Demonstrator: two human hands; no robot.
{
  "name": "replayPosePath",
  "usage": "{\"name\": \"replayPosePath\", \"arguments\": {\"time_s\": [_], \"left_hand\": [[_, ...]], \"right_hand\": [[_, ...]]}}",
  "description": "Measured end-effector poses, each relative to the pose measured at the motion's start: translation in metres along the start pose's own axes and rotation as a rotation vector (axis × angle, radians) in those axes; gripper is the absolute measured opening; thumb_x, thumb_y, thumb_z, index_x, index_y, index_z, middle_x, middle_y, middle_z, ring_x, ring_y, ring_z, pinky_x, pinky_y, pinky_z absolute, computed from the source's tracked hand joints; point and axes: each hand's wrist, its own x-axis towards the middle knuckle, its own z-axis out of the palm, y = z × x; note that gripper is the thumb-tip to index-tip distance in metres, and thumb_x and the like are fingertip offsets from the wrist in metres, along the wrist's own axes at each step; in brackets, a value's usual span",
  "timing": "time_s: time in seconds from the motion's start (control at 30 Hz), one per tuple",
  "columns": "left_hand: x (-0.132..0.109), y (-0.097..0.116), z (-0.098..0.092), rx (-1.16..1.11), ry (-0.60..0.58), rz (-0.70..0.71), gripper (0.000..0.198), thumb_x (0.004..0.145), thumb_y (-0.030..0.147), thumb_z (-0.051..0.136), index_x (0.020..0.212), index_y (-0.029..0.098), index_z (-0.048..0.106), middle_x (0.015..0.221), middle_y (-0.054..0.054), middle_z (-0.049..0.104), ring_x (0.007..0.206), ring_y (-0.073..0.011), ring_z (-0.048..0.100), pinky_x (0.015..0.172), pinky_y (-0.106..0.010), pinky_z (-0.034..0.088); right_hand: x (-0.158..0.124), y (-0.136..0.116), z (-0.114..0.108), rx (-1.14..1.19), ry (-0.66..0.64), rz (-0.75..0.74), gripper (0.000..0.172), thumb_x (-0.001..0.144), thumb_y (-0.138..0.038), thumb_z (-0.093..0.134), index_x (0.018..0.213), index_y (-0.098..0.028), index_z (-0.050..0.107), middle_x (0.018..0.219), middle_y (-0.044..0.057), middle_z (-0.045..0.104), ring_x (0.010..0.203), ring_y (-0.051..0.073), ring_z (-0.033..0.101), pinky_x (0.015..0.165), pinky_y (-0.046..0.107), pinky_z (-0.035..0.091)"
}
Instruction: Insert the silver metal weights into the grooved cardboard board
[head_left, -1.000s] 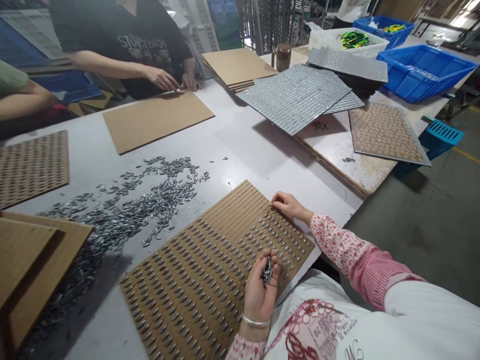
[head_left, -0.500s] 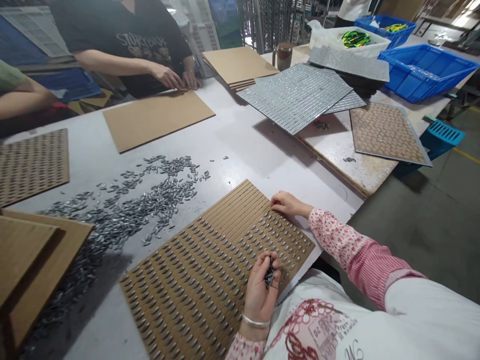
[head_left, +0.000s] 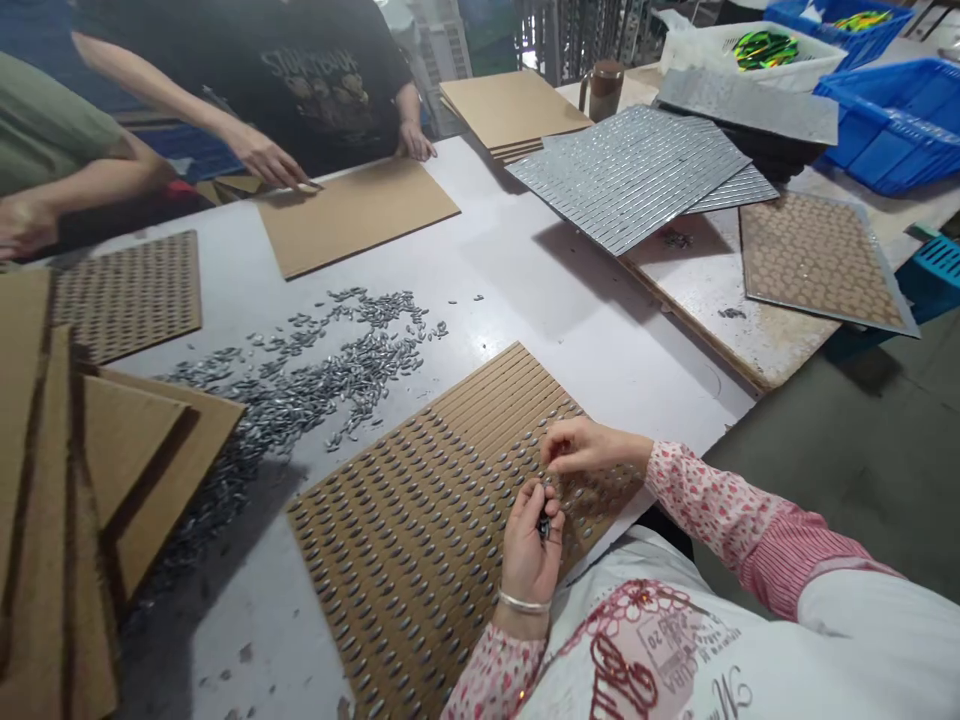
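Observation:
A grooved cardboard sheet [head_left: 420, 520] lies in front of me, covered in rows of small grey spindle-shaped metal pieces. Grooves in its far corner [head_left: 502, 395] are bare. My left hand [head_left: 531, 550], with a bracelet at the wrist, is curled around a few of the same metal pieces [head_left: 544, 522] above the sheet. Just beyond it, my right hand [head_left: 583, 445] has thumb and forefinger close together over the filled rows, near the left fingertips. Whatever lies between those fingers is too small to make out. A loose heap of metal pieces [head_left: 322, 385] is spread on the white table [head_left: 502, 270].
Stacked cardboard [head_left: 142, 440] stands at the left, near another filled sheet [head_left: 135, 295]. Across the table a co-worker's hand [head_left: 270, 160] rests by a plain cardboard sheet [head_left: 360, 215]. Silvery panels [head_left: 637, 170], a mug [head_left: 602, 92] and a blue crate [head_left: 892, 125] are at the right.
My right hand has come back from the sheet's far right edge toward my left hand. The view has shifted left, and the co-worker's hands have moved apart.

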Motion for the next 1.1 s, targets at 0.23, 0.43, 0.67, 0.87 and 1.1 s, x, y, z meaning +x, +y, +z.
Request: {"name": "replayPosePath", "arguments": {"time_s": [0.23, 0.43, 0.67, 0.87, 1.1], "left_hand": [[-0.002, 0.004, -0.006, -0.06, 0.036, 0.045, 0.012, 0.071, 0.016, 0.068, 0.078, 0.014, 0.059, 0.068, 0.001, 0.054, 0.05, -0.0023, 0.044, 0.041, -0.011, 0.034], [-0.006, 0.017, -0.01, -0.13, 0.061, 0.112, 0.009, 0.078, 0.016, 0.061, 0.086, 0.013, 0.062, 0.076, -0.001, 0.056, 0.057, -0.0034, 0.049, 0.046, -0.011, 0.04], [-0.011, 0.024, -0.021, -0.167, 0.098, 0.064, 0.011, 0.083, 0.01, 0.049, 0.083, 0.013, 0.059, 0.071, -0.002, 0.055, 0.052, -0.0041, 0.047, 0.043, -0.013, 0.039], [-0.014, 0.02, -0.027, -0.156, 0.099, 0.068, 0.008, 0.079, 0.008, 0.055, 0.083, 0.012, 0.061, 0.083, -0.006, 0.061, 0.06, -0.006, 0.053, 0.047, -0.015, 0.044], [-0.013, 0.018, -0.029, -0.154, 0.092, 0.085, 0.012, 0.076, 0.007, 0.06, 0.086, 0.012, 0.064, 0.075, -0.004, 0.06, 0.058, -0.0051, 0.053, 0.047, -0.013, 0.043]], "right_hand": [[0.005, -0.014, 0.029, 0.058, 0.013, 0.038, 0.021, 0.082, -0.033, 0.057, 0.081, -0.012, 0.061, 0.072, 0.0, 0.057, 0.065, 0.008, 0.05, 0.059, 0.019, 0.04], [0.026, -0.009, 0.044, 0.189, 0.039, 0.064, 0.02, 0.084, -0.033, 0.054, 0.086, -0.013, 0.057, 0.075, 0.0, 0.059, 0.065, 0.008, 0.051, 0.059, 0.019, 0.041], [0.071, 0.008, 0.037, -0.386, 0.065, 0.019, 0.008, 0.082, -0.017, 0.053, 0.082, -0.014, 0.06, 0.077, 0.003, 0.062, 0.072, 0.012, 0.051, 0.068, 0.023, 0.038], [0.086, 0.018, 0.046, -0.681, 0.006, 0.006, 0.009, 0.08, -0.02, 0.057, 0.081, -0.016, 0.065, 0.079, 0.006, 0.066, 0.077, 0.016, 0.054, 0.07, 0.026, 0.035], [0.088, 0.021, 0.049, -0.78, 0.019, 0.042, 0.008, 0.078, -0.019, 0.058, 0.079, -0.016, 0.065, 0.079, 0.006, 0.067, 0.077, 0.017, 0.056, 0.07, 0.026, 0.035]]}}
